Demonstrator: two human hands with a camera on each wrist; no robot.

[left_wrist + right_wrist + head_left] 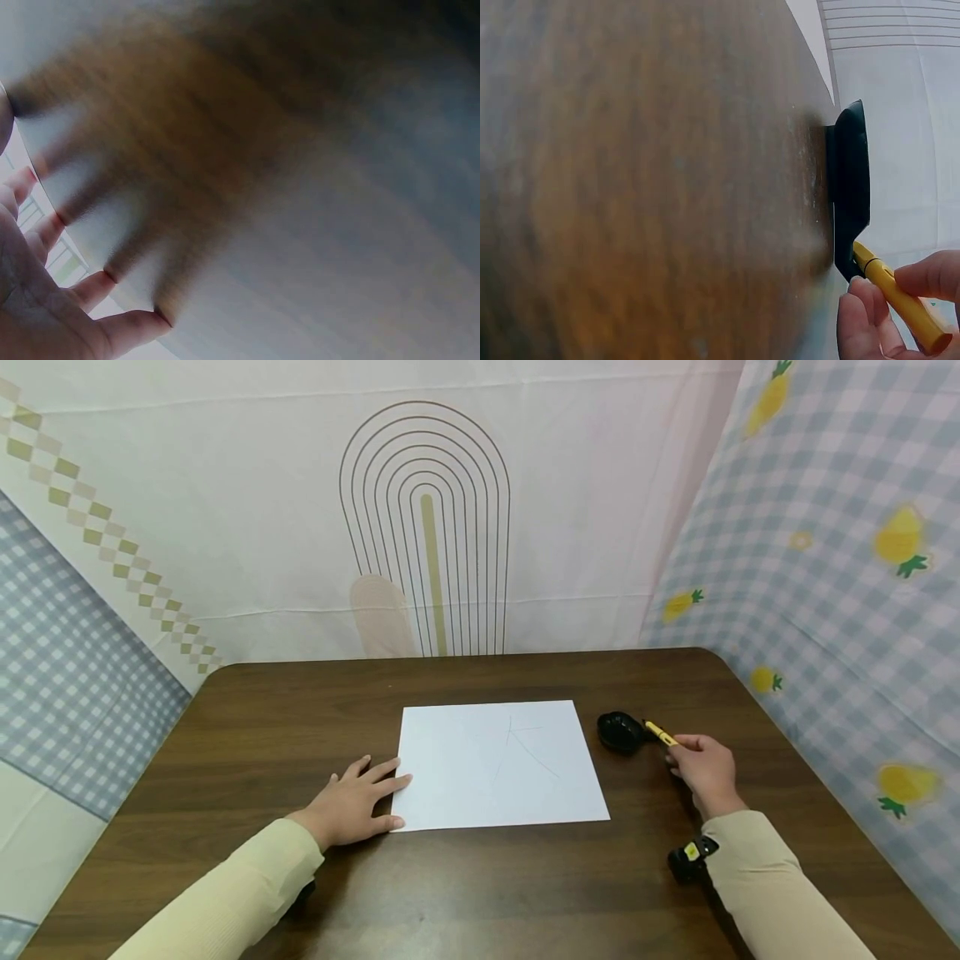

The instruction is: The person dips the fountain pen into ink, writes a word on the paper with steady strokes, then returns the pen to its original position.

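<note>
My left hand (pixel 352 802) lies with fingers spread at the left edge of a white sheet of paper (pixel 450 777), some fingertips over the edge. Thin straight lines cross the right half of the sheet. In the left wrist view the fingers (pixel 135 330) meet the tabletop. To the right of the paper, my right hand (pixel 703 770) pinches a yellow pen (pixel 660 732) between thumb and fingers. The pen's far end is right at the narrow lip of a small black dish (pixel 619 732). Seen from the right wrist, the yellow pen (pixel 907 307) has a dark ring and overlaps the lip.
The brown wooden table (pixel 495 893) has rounded far corners. A white cloth (pixel 225 527) with arch lines hangs behind it. A checked cloth (pixel 840 568) with yellow fruit hangs along the right side. A black wrist camera (pixel 688 860) sits at the right sleeve.
</note>
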